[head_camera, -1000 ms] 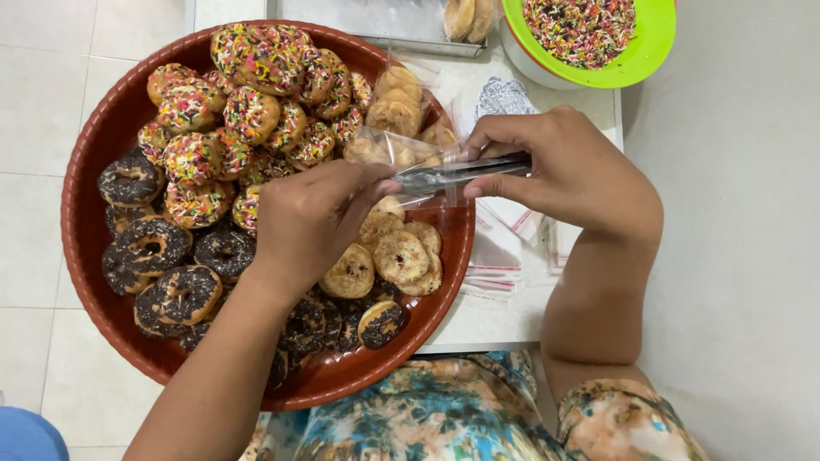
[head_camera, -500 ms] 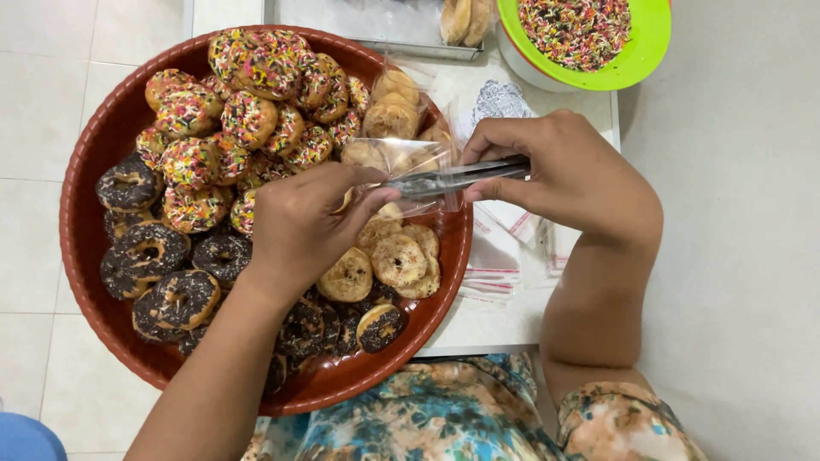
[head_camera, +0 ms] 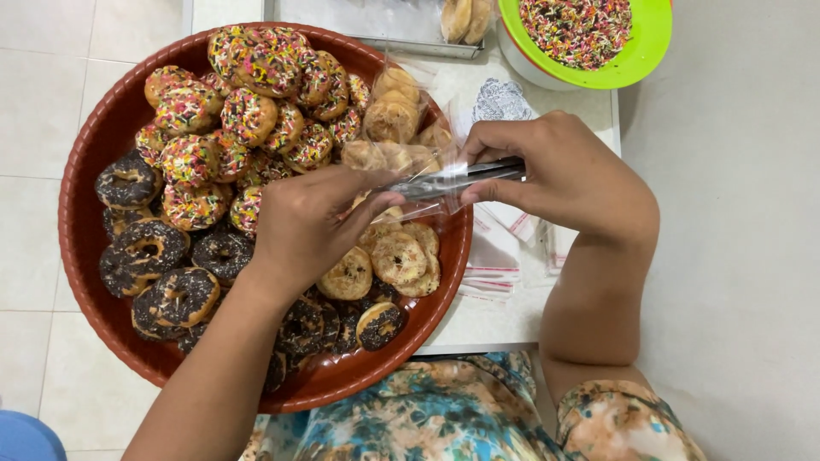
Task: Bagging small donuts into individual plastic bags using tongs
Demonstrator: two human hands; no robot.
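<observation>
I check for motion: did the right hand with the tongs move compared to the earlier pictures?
No. The right hand holds the metal tongs at the same spot, just past the rim of the red tray, below the green bowl.

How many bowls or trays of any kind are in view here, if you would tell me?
3: the red round tray of doughnuts under both hands, the green bowl of sprinkles top right, and a metal tray at top centre.

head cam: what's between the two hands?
Head view: a clear plastic bag holding plain cookies spans from the left hand to the right hand, above the red tray.
</observation>
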